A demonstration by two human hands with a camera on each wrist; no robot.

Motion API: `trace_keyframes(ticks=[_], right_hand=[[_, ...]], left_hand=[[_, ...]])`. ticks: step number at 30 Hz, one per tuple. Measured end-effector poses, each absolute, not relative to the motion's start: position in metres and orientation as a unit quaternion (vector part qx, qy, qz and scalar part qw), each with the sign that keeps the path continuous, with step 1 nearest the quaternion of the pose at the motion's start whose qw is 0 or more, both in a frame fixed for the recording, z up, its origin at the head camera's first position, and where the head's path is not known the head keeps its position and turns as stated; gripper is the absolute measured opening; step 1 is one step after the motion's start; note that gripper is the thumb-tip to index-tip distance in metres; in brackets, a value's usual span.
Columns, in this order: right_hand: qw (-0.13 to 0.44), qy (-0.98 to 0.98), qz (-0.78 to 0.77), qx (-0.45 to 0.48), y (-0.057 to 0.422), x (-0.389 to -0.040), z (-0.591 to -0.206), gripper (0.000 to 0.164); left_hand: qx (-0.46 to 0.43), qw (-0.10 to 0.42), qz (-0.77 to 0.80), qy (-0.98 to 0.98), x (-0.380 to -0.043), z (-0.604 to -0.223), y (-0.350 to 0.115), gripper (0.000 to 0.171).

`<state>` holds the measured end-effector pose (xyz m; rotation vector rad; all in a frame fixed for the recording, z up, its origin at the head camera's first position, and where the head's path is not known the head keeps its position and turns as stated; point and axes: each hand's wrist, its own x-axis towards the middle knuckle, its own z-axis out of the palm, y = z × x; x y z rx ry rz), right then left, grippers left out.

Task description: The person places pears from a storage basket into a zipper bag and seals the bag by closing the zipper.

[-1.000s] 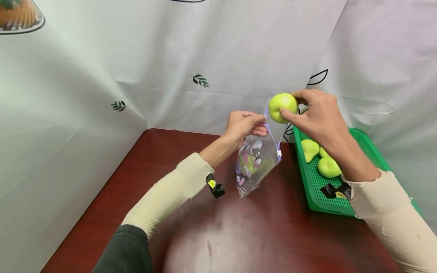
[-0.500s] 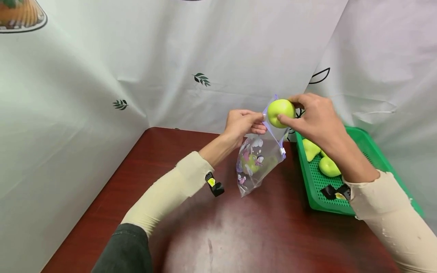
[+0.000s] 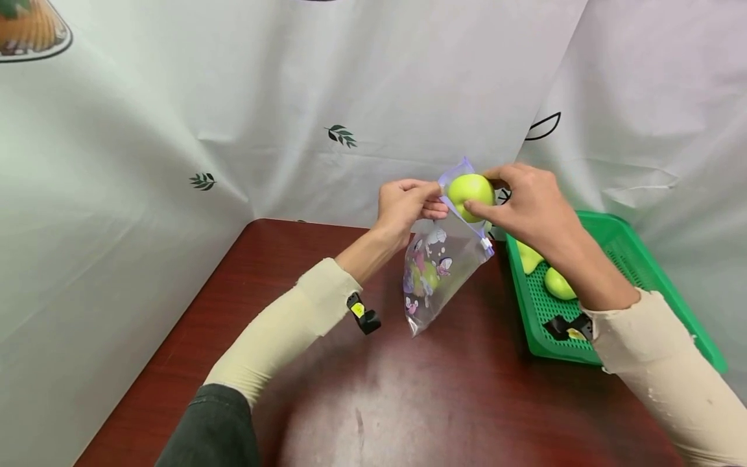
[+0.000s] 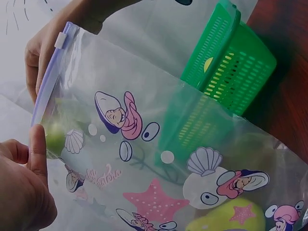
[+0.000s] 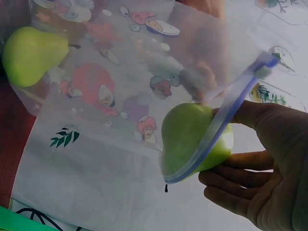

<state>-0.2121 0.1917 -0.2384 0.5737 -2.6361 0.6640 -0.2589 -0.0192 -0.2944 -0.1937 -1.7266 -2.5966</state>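
Observation:
My right hand [image 3: 528, 204] grips a yellow-green pear [image 3: 470, 194] by its side, thumb in front and fingers behind. In the right wrist view, the bag's purple-edged mouth crosses this pear [image 5: 185, 134], so part of it lies inside; a dark stem shows at its lower end. With thumb and fingers, my left hand [image 3: 403, 207] pinches the mouth of the clear printed zipper bag [image 3: 452, 266]. A white slider [image 3: 486, 243] sits at the mouth's right end. Another pear [image 5: 33, 55] lies at the bottom of the bag, which hangs tilted above the table.
A green perforated basket [image 3: 528, 324] stands on the right, holding more pears [image 3: 560, 283], partly hidden by my right forearm. The dark red table [image 3: 373, 389] ends against a white printed curtain [image 3: 280, 78] at the back and left.
My right hand has moved the pear down and left into the bag's mouth. The mouth has shifted slightly left with my left hand, and its slider end has risen.

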Motion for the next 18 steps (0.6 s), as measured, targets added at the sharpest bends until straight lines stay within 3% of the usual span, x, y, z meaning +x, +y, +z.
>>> trace_keyframes(ticks=[5, 18], right_hand=[[0.170, -0.935, 0.239, 0.198, 0.190, -0.212, -0.239, 0.047], [0.178, -0.935, 0.246, 0.183, 0.198, -0.211, -0.240, 0.052]], left_hand=[[-0.063, 0.023, -0.835, -0.546, -0.260, -0.293, -0.024, 0.012], [-0.044, -0.001, -0.814, -0.579, -0.267, -0.286, -0.037, 0.021]])
